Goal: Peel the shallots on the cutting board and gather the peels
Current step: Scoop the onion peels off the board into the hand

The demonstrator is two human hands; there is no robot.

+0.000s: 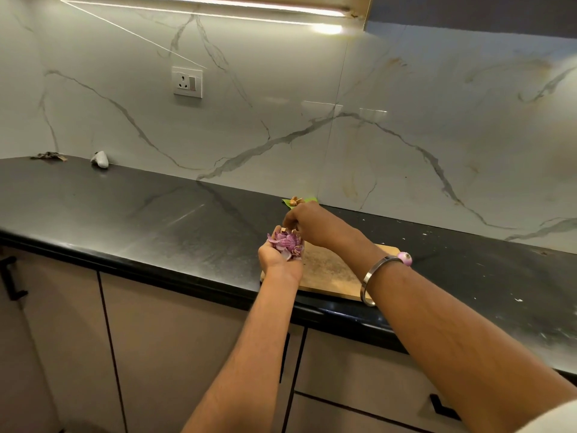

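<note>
Left hand (278, 255) cups papery purple peels (286, 241).

Two hands are out over the counter (156, 214): the left hand (279, 256) and the right hand (312, 225). One wooden cutting board (331, 273) lies there. I count one peeled shallot (405, 258) at the board's far corner, and one heap of purple peels (286, 241), too tangled to number singly. One steel bangle (374, 278) sits on the right wrist. One green leaf (307, 200) carries a small brown clump (295, 200). One wall socket (187, 82), one crumpled whitish lump (100, 160), and one dark tangle (48, 156) in the far corner.
</note>
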